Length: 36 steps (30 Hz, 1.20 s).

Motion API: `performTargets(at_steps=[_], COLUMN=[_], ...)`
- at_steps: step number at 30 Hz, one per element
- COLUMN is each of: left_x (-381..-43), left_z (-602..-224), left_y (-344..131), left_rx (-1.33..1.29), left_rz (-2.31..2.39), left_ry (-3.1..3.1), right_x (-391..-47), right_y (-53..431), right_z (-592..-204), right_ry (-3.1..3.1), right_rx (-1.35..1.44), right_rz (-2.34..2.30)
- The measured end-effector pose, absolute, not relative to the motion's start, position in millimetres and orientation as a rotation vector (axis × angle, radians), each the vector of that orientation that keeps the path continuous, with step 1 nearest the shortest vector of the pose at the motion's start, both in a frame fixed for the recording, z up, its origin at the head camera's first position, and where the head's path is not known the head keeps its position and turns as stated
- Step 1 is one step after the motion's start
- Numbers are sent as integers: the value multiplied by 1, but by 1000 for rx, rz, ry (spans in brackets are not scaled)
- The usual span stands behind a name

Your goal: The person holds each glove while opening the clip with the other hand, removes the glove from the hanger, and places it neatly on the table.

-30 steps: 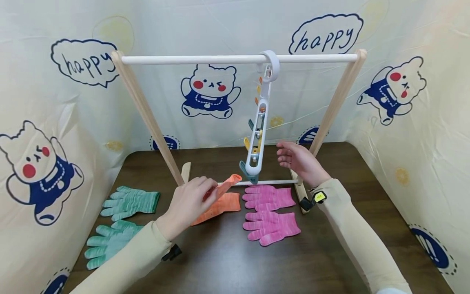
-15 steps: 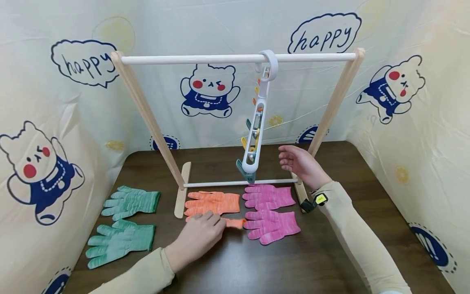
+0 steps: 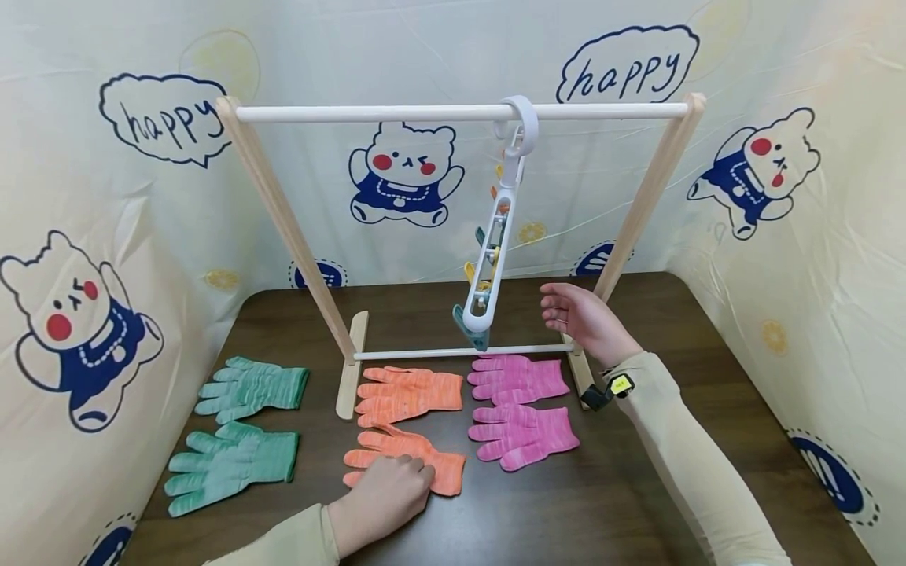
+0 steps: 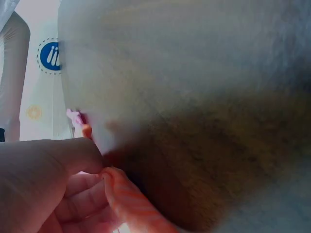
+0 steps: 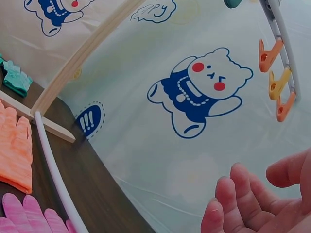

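My left hand (image 3: 388,497) is over the near orange glove (image 3: 447,470), which lies on the table with its fingers pointing left. In the left wrist view, the thumb and fingers pinch an edge of the orange knit (image 4: 133,201); part of that glove is hidden under the hand. A second orange glove (image 3: 410,391) lies flat just behind it. My right hand (image 3: 587,321) is raised by the rack's right post, its fingers loosely bent around nothing. Left of that hand, a white clip hanger (image 3: 488,271) with coloured clips hangs from the bar.
Two green gloves (image 3: 244,464) lie at the left and two pink gloves (image 3: 524,436) to the right of the orange ones. A rack with wooden posts (image 3: 283,224) and a white top bar (image 3: 375,115) stands across the dark table (image 3: 510,519). Patterned cloth surrounds it.
The left hand has brought the second orange glove down and toward the front, laying it below the first one. The right hand has barely moved.
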<state>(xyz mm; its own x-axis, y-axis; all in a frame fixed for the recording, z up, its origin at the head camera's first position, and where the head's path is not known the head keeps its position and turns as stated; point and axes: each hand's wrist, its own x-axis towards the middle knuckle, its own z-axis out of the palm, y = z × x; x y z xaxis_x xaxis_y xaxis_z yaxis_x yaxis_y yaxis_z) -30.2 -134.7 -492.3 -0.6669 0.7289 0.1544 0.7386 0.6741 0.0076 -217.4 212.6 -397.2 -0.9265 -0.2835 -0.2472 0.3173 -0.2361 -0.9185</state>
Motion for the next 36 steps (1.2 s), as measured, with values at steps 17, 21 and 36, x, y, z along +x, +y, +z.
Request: performTargets(at_steps=[17, 21, 36], left_x=[-36, -36, -34], left_z=[-495, -496, -496], left_y=[-134, -135, -144], left_rx=[-1076, -1058, -961], left_rz=[-77, -117, -308], left_ry=[-2788, -2800, -2756], right_x=[-194, -177, -113], right_y=[210, 209, 213], right_z=[-415, -425, -466], right_ry=[1943, 2189, 2733], right_rx=[-78, -174, -356], right_rz=[-2014, -1824, -1440])
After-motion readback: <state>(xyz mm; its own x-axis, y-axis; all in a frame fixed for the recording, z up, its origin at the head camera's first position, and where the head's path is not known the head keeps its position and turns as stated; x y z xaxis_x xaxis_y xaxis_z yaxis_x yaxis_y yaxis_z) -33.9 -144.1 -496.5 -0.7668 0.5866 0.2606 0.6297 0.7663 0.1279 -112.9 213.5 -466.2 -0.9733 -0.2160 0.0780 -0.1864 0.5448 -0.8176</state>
